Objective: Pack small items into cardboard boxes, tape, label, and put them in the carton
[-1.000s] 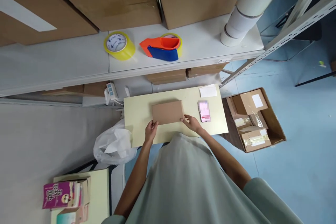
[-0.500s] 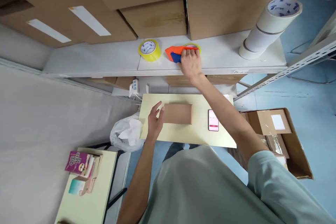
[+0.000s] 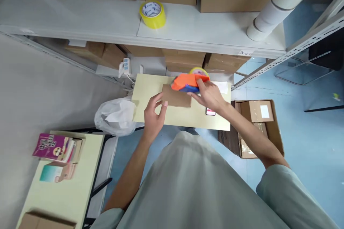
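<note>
My right hand [image 3: 211, 96] is closed around an orange and blue tape dispenser [image 3: 185, 81], which carries a roll of yellow tape [image 3: 199, 71]. The dispenser hangs above the right part of a flat brown cardboard box [image 3: 176, 97] and hides part of its top edge. At the box's left end is my left hand [image 3: 155, 113], fingers apart and curved, with nothing in it. Whether its fingertips touch the box I cannot tell. The box lies on a pale yellow table [image 3: 145, 89].
A phone [image 3: 210, 112] and a white paper [image 3: 220, 87] lie on the table's right side. The shelf [image 3: 94, 25] above holds a yellow tape roll [image 3: 152, 14] and stacked white rolls [image 3: 279, 5]. A white plastic bag [image 3: 115, 116] hangs left; an open carton [image 3: 278, 128] stands right.
My right hand has lifted the tape dispenser off the shelf and brought it down over the box. My left hand stays by the box's left end. The camera view has tilted downward.
</note>
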Available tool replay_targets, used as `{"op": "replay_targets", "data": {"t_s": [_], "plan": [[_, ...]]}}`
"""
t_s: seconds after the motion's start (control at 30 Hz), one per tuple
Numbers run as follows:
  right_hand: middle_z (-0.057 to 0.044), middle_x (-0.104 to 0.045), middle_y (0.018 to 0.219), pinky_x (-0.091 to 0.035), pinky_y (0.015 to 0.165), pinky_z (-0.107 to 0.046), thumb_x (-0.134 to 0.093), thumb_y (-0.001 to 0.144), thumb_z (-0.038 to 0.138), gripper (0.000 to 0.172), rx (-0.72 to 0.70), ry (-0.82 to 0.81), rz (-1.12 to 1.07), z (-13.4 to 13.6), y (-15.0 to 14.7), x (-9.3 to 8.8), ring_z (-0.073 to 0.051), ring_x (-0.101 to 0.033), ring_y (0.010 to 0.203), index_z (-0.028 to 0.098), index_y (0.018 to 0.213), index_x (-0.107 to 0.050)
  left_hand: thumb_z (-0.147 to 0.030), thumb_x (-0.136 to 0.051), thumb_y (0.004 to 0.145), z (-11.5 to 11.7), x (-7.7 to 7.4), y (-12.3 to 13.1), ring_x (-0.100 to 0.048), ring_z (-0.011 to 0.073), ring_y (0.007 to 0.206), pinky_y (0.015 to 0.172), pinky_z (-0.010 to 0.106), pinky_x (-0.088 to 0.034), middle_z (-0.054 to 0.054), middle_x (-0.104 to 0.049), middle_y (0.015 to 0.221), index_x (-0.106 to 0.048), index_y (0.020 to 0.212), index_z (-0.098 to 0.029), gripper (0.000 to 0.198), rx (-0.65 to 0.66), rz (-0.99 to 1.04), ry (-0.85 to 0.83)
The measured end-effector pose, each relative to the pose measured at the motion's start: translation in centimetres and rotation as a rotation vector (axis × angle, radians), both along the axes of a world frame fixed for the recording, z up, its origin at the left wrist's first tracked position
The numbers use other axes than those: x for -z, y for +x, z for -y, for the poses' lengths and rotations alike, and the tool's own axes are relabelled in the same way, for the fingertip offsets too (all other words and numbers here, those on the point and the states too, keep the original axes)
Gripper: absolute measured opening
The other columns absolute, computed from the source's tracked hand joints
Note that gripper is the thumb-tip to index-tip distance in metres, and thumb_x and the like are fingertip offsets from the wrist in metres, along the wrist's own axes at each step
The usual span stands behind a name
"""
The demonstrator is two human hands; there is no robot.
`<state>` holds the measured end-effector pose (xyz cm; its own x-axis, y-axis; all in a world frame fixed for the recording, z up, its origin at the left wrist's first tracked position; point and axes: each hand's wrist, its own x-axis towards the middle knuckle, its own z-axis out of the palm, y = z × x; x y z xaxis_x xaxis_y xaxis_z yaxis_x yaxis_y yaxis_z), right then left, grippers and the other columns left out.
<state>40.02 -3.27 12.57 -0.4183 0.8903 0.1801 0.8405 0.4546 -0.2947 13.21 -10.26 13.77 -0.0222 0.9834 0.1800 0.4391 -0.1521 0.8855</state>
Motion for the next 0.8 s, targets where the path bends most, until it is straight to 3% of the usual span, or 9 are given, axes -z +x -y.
{"op": "replay_targets", "data": {"t_s": [0.17, 0.33, 0.57, 0.8], "plan": [[-0.015, -0.075, 0.1, -0.061, 0.084, -0.05, -0.041, 0.111, 0.067, 0.053, -0.1, -0.024, 0.043, 10.0, 0.3, 0.8, -0.036, -0.072, 0.094, 0.019, 0.129, -0.052, -0.047, -0.062, 0.107, 5.2, 0.4, -0.5, -0.071, 0.0239, 0.126, 0.106, 0.041, -0.063, 0.012, -0.072, 0.139, -0.067, 0.139, -0.024, 0.04, 0.095, 0.023, 0.028], [-0.011, -0.075, 0.092, -0.061, 0.081, -0.048, -0.043, 0.113, 0.062, 0.043, -0.126, -0.06, 0.103, 16.0, 0.0, 0.4, -0.033, -0.074, 0.085, 0.021, 0.119, -0.054, -0.043, -0.062, 0.108, 9.8, 1.2, -1.5, -0.076, 0.0211, 0.111, 0.1, 0.037, -0.064, 0.009, -0.077, 0.127, -0.073, 0.131, -0.024, 0.032, 0.154, 0.031, 0.003], [-0.011, -0.076, 0.092, -0.06, 0.081, -0.046, -0.044, 0.113, 0.062, 0.043, -0.153, -0.094, 0.166, 21.3, -0.3, -0.8, -0.033, -0.074, 0.087, 0.021, 0.121, -0.053, -0.038, -0.066, 0.106, 14.6, 1.7, -2.3, -0.077, 0.0217, 0.109, 0.1, 0.037, -0.063, 0.007, -0.081, 0.119, -0.077, 0.124, -0.025, 0.025, 0.252, 0.066, 0.011], [-0.012, -0.077, 0.095, -0.058, 0.082, -0.044, -0.046, 0.113, 0.06, 0.042, -0.174, -0.121, 0.194, 23.7, -0.4, -0.6, -0.033, -0.073, 0.088, 0.02, 0.123, -0.054, -0.038, -0.073, 0.103, 17.6, 2.3, -2.0, -0.077, 0.0219, 0.105, 0.098, 0.038, -0.063, 0.005, -0.082, 0.113, -0.08, 0.118, -0.028, 0.019, 0.239, 0.014, 0.12]]}}
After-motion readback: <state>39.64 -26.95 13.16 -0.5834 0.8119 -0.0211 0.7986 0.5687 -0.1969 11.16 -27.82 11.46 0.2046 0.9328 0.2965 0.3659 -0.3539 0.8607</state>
